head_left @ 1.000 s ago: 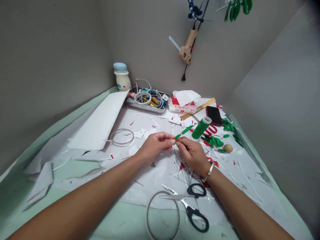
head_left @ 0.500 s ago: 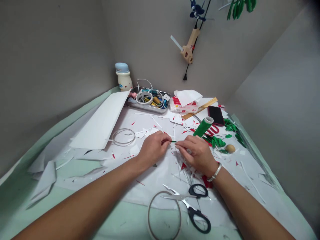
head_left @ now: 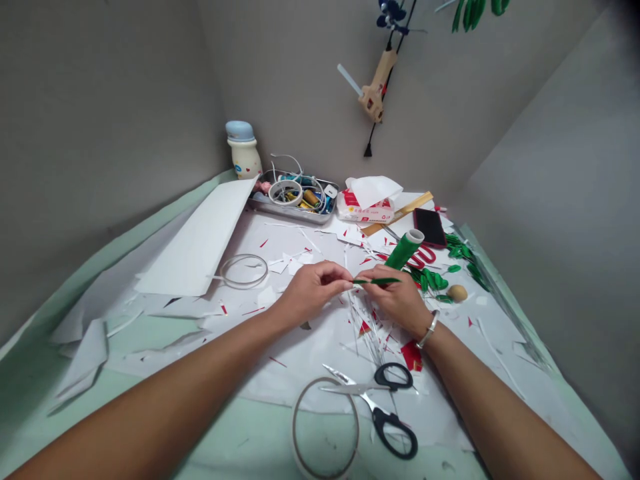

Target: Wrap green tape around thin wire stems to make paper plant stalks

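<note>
Over the middle of the table, my left hand (head_left: pixel 317 288) pinches the left end of a slim green leaf (head_left: pixel 384 281) between thumb and fingertips. My right hand (head_left: pixel 400 303), with a bangle at the wrist, closes on the same leaf from the right; the leaf lies across its fingers. Just behind the right hand a spool of green thread (head_left: pixel 404 249) leans at a tilt; whether the hand touches it I cannot tell. Thin wires (head_left: pixel 373 340) and red scraps lie below the hands. Closer to me are black-handled scissors (head_left: pixel 373 400), blades apart, partly over a tape roll (head_left: pixel 295 427).
A metal tray (head_left: pixel 295 212) of thread spools stands at the back, beside a blue-lidded bottle (head_left: pixel 245 157). Tissues (head_left: pixel 365 207), a phone (head_left: pixel 430 228), green leaves (head_left: pixel 435 280) and a round brown ball (head_left: pixel 457 293) sit to the right. A glue gun (head_left: pixel 375 93) hangs above.
More of the green leaf now shows, stretching across the right hand's fingers. The right hand has turned, and both hands have shifted slightly. The whole view has moved a little.
</note>
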{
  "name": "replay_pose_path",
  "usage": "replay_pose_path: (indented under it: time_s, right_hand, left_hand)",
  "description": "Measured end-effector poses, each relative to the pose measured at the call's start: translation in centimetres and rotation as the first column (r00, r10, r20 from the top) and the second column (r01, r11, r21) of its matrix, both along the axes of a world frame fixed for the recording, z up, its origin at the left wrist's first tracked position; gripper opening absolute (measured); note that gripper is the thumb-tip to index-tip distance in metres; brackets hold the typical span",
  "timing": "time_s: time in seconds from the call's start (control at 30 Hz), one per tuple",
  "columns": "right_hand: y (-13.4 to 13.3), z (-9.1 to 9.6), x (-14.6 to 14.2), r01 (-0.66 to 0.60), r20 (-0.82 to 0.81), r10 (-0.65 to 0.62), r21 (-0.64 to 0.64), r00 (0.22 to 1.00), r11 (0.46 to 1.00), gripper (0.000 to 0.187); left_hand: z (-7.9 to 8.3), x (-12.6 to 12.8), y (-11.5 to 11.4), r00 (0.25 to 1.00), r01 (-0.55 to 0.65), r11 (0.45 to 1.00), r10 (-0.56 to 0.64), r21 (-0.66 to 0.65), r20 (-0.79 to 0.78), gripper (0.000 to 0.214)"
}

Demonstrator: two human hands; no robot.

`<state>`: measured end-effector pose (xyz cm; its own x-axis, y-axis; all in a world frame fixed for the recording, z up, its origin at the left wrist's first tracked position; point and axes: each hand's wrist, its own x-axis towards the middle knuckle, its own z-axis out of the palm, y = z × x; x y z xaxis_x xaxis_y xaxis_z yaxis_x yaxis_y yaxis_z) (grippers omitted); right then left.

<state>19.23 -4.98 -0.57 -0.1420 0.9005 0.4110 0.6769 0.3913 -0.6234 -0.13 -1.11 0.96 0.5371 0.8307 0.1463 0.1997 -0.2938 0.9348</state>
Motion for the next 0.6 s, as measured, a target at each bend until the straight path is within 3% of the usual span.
replay_pose_path:
  time_s: [0.1,0.2,0.3,0.43,0.6]
  right_hand:
    - [-0.4,-0.2,-0.8,-0.083,0.134,0.086,-0.027,0.987,0.996,0.017]
    - [-0.9,0.0,-1.4,-0.147,0.267,0.143,-0.004,0.953,0.989,0.016]
    - [-1.2,0.5,-1.4,-0.168,0.315,0.133,0.086,0.94,0.982,0.016]
    - [-1.2,1.2,-0.8,-0.091,0.236,0.05,0.166,0.971,0.982,0.018]
    - [-0.3,1.0,0.4,0.051,-0.053,-0.044,0.122,0.998,0.991,0.017]
  left_hand:
    - [-0.1,-0.1,0.2,0.994,-0.106,0.994,0.106,-0.007,0.01,0.018]
    - [-0.4,-0.3,0.5,0.973,-0.204,0.968,0.217,0.149,-0.078,0.014]
    - [-0.9,-0.4,0.7,0.945,-0.172,0.929,0.25,0.327,-0.213,0.012]
    - [-1.3,-0.3,0.4,0.921,0.008,0.904,0.159,0.427,-0.354,0.017]
    - [-0.7,0.0,0.0,0.955,0.179,0.935,-0.091,0.305,-0.282,0.013]
